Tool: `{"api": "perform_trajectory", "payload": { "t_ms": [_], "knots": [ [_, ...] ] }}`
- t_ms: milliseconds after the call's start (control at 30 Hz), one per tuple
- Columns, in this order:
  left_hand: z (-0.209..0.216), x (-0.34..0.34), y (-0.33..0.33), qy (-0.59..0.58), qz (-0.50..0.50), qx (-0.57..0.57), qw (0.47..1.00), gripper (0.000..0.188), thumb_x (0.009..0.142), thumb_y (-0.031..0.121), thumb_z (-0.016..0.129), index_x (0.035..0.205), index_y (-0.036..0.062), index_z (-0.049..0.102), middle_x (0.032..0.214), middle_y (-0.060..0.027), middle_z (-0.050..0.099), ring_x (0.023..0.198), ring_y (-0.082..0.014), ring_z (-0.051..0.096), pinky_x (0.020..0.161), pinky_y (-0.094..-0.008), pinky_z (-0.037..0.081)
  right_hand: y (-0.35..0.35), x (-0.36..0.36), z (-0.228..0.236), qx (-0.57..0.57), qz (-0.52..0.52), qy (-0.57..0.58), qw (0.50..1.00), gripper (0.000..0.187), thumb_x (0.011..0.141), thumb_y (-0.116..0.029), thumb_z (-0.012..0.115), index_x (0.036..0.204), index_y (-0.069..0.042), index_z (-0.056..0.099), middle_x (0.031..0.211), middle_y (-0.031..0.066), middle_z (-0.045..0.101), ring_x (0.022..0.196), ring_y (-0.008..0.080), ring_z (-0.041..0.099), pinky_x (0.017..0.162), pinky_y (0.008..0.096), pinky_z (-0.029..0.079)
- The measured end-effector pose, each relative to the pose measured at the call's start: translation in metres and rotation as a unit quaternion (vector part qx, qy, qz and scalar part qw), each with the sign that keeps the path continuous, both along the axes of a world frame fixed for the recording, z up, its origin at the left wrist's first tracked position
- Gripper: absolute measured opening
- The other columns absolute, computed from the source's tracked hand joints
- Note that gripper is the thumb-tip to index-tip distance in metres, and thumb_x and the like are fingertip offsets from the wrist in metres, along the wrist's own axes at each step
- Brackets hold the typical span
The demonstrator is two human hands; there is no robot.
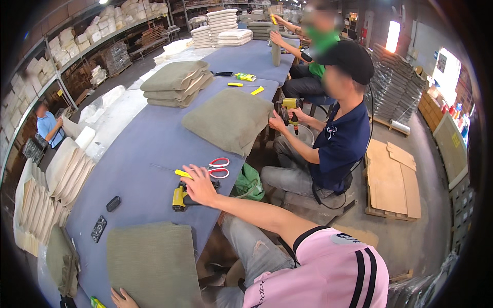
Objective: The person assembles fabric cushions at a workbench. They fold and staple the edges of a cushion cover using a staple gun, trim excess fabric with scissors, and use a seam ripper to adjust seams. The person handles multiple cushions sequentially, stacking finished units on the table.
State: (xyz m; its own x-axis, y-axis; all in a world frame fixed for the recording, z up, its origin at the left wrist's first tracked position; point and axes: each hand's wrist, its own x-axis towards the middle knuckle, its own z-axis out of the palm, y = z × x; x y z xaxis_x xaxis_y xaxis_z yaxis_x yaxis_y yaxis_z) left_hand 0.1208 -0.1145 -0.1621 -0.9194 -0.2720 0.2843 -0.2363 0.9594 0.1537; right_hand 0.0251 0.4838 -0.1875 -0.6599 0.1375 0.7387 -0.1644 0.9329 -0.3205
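My right arm reaches across the blue-grey table [133, 141]. My right hand [199, 186] is open, fingers spread, its fingertips at the yellow handle [182, 174] of a tool with a long thin spike. Just under the palm lies a yellow and black power tool [179, 197]. Red and white scissors [219, 168] lie beyond the hand. At the lower edge, my left hand [122, 297] rests at the near edge of an olive-grey cushion [151, 262], fingers apart; the picture's edge cuts off the rest of it.
A co-worker in dark blue holds a yellow drill-like tool [290, 104] beside another olive cushion [228, 120]. Stacked cushions [174, 84] stand farther back. A phone [98, 228] and a black object [113, 204] lie left. A green bag [250, 182] hangs by the table edge.
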Motion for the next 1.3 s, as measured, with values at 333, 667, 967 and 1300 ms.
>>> {"api": "perform_trajectory", "payload": {
  "t_ms": [333, 667, 967, 1300],
  "knots": [
    [0.077, 0.041, 0.006, 0.091, -0.011, 0.279, 0.956, 0.078, 0.104, 0.060, 0.057, 0.154, 0.0014, 0.051, 0.162, -0.0287, 0.048, 0.149, -0.0412, 0.047, 0.125, -0.0567, 0.033, -0.178, 0.266, -0.040, -0.599, 0.306, -0.511, 0.535, 0.081, 0.103, -0.075, 0.054, 0.143, -0.004, 0.047, 0.119, 0.0126, 0.065, 0.099, 0.0249, 0.069, 0.078, 0.0385, 0.056],
    [0.216, 0.097, 0.201, 0.360, -0.385, 0.335, 0.781, 0.076, 0.095, 0.063, 0.068, 0.148, 0.0097, 0.055, 0.165, -0.0310, 0.043, 0.156, -0.0467, 0.036, 0.127, -0.0623, 0.023, -0.154, 0.244, 0.013, -0.537, 0.414, -0.455, 0.576, 0.122, 0.100, -0.078, 0.055, 0.170, 0.007, 0.001, 0.178, 0.0228, 0.015, 0.166, 0.0311, 0.014, 0.134, 0.0381, 0.018],
    [0.198, 0.125, 0.218, 0.244, -0.501, 0.254, 0.791, 0.094, 0.087, 0.071, 0.075, 0.157, 0.0138, 0.048, 0.173, -0.0340, 0.026, 0.161, -0.0571, 0.019, 0.128, -0.0688, 0.015, -0.158, 0.174, 0.112, -0.230, 0.446, -0.263, 0.824, 0.107, 0.106, -0.069, 0.051, 0.168, 0.010, 0.015, 0.175, 0.0329, 0.018, 0.165, 0.0416, 0.020, 0.130, 0.0532, 0.025],
    [0.118, 0.092, 0.259, 0.222, -0.492, 0.502, 0.676, 0.094, 0.108, 0.069, 0.044, 0.175, 0.0143, 0.008, 0.179, -0.0284, -0.005, 0.165, -0.0445, 0.015, 0.130, -0.0596, 0.027, -0.172, 0.189, 0.122, -0.287, 0.541, -0.232, 0.756, 0.162, 0.069, -0.055, 0.099, 0.170, 0.002, -0.014, 0.178, 0.0309, -0.002, 0.166, 0.0479, 0.005, 0.132, 0.0555, 0.020]
  ]
}}
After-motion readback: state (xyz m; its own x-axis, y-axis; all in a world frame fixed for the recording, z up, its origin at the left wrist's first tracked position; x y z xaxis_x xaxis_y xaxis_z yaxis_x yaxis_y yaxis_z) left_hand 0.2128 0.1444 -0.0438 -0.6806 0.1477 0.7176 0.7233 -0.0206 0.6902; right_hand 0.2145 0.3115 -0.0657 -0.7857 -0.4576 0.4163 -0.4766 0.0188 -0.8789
